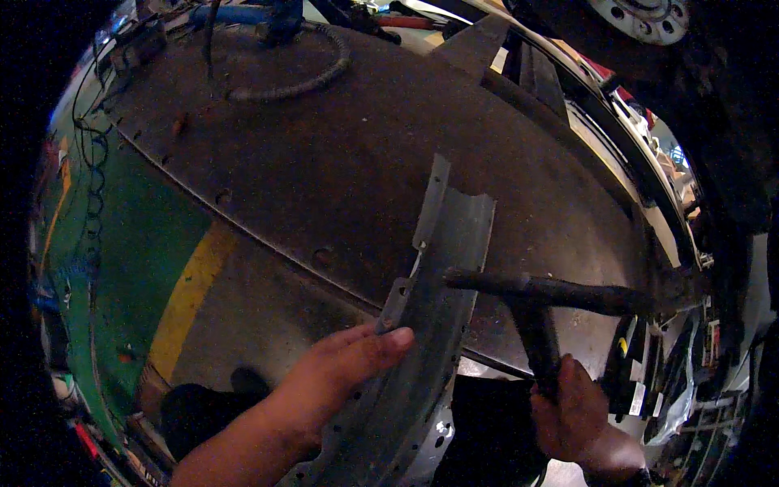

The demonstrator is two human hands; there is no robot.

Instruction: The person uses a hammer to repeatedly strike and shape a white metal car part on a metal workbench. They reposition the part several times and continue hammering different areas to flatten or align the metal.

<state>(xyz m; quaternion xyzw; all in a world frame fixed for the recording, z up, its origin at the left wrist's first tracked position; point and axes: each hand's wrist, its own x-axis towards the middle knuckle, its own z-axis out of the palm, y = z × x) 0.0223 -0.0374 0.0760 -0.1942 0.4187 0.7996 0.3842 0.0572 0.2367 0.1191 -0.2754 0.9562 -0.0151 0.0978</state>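
A long grey sheet-metal channel (442, 268) with small holes and notches along its edges runs from near my body up over the edge of a dark workbench. My left hand (349, 357) is closed on the channel's left flange, with the thumb on top. In my right hand (576, 414), to the right of the channel, is a hammer, gripped by its dark handle (535, 337). The long narrow hammer head (560, 290) lies crosswise, and its left tip overlaps the channel's face. Whether that tip touches the metal I cannot tell.
The workbench top (324, 170) is dark and scuffed. At its far left lie a curved ribbed hose (300, 91) and a blue object (243, 16). A round metal disc with holes (649, 16) is at the upper right. Left of the bench is green floor (154, 219) with a yellow stripe (191, 292).
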